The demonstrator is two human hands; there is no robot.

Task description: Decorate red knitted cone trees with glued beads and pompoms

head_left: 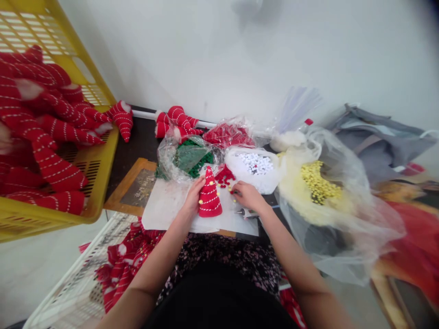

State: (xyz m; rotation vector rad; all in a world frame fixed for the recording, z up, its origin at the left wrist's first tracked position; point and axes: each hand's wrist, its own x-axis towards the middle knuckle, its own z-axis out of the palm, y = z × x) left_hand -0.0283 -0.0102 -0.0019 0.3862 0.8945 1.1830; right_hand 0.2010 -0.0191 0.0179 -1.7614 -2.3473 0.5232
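Well left of the left grip (194, 196), a yellow plastic crate (99, 169) holds a heap of red striped fabric cones (44, 137). The left grip wraps the side of an upright red fabric cone (210, 195), whose long axis stands tip-up on a white sheet (168, 210). Ahead of that grip lies a clear bag of green pom-poms (192, 160). The right grip (247, 195), narrow, is just beside the cone, over scattered yellow beads (229, 188); whether it holds one cannot be told. Ahead of it sits a bag of white pom-poms (255, 169), with a bag of yellow pom-poms (318, 183) further right.
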